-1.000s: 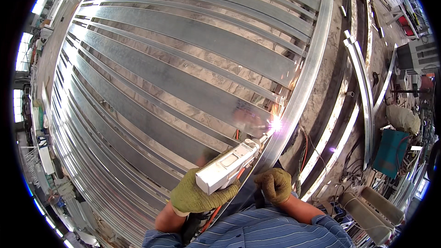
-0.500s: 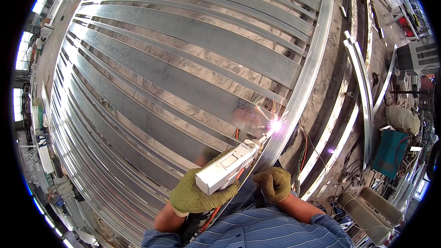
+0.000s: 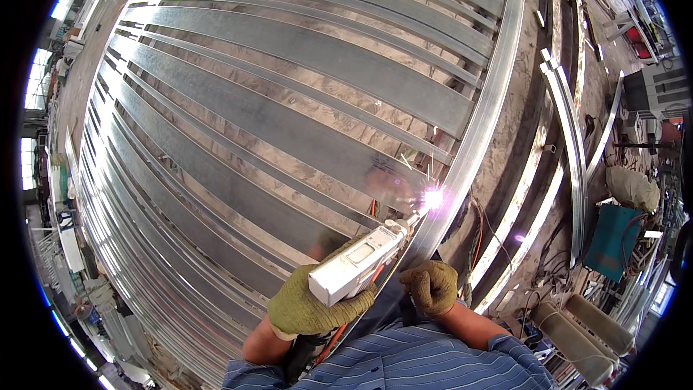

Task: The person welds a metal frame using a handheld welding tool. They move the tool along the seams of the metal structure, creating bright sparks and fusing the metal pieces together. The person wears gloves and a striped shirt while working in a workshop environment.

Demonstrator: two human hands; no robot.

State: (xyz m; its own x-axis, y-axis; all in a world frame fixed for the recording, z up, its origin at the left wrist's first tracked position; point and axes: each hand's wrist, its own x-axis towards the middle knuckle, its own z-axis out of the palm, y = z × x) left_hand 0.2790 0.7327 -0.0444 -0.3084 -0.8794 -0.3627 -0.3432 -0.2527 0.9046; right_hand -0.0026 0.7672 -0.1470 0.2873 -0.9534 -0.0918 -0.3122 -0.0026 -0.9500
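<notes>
My left hand [image 3: 312, 310], in an olive work glove, is wrapped round a white, box-bodied handheld welding gun [image 3: 355, 266]. Its narrow nozzle points away and to the right, and a bright pinkish-white flash with sparks [image 3: 432, 198] burns at the tip. That tip meets the joint where a wide flat metal slat [image 3: 317, 141] runs into the shiny side rail [image 3: 482, 124] of a large metal frame. Close by the rail's near end is my right hand [image 3: 432, 289], also gloved, with fingers curled closed. What those fingers hold, if anything, is hidden.
Orange hose [image 3: 332, 344] runs below the gun. Right of the frame, long metal bars [image 3: 567, 123] lie on the dusty floor among cables. Farther right are a green panel [image 3: 612, 242] and two tan padded pieces [image 3: 583, 339]. Bright reflections cover the frame's left slats.
The sparks at the tip spread in a different pattern. The gun and my left hand have shifted very slightly to the right; my right hand stays in place.
</notes>
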